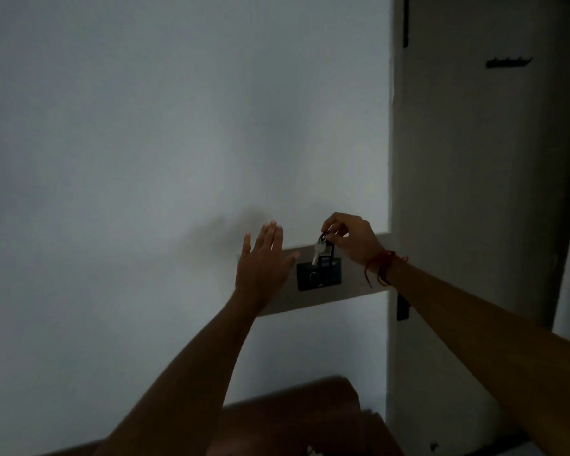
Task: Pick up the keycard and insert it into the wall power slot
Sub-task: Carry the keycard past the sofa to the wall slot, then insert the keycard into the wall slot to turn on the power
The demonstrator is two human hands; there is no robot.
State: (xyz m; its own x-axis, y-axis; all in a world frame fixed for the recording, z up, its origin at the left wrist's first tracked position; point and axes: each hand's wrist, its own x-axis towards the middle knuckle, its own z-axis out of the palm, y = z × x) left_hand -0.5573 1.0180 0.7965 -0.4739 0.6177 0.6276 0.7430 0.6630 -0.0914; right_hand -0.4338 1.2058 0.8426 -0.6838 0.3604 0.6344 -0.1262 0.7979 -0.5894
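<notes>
A dark power slot sits on a pale wall panel in a dim room. A dark keycard stands upright with its lower end in the top of the slot. From its ring hangs a silver key. My right hand pinches the ring at the card's top, fingers closed; a red thread is tied around that wrist. My left hand is flat and open against the wall just left of the slot, fingers apart, holding nothing.
A white wall fills the left and centre. A wall corner runs down just right of the panel, with a dark hook rack high up. Brown wooden furniture lies below my arms.
</notes>
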